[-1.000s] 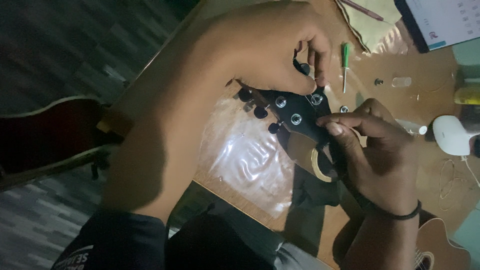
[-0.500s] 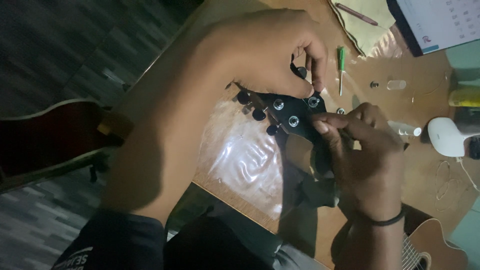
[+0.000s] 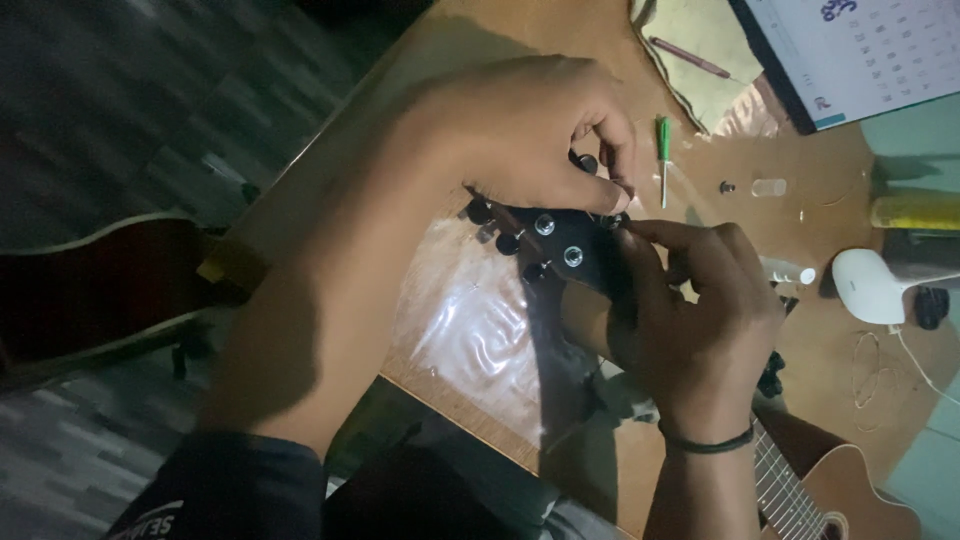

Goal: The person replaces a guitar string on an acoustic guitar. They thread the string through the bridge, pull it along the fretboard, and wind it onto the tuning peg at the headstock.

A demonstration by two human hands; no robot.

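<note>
We are fitting a tuning peg: left hand [image 3: 530, 130] fingers pinch its knob [image 3: 587, 162], right hand [image 3: 690, 300] fingers grip the black guitar headstock [image 3: 565, 240]; next needs careful turning.

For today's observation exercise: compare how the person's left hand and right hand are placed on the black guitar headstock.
The left hand reaches over the headstock from above, fingertips pinching at its far edge; the right hand comes from below, fingers curled beside the silver posts. The right wrist wears a dark band; the left wrist is bare. Both hands touch the headstock.
</note>
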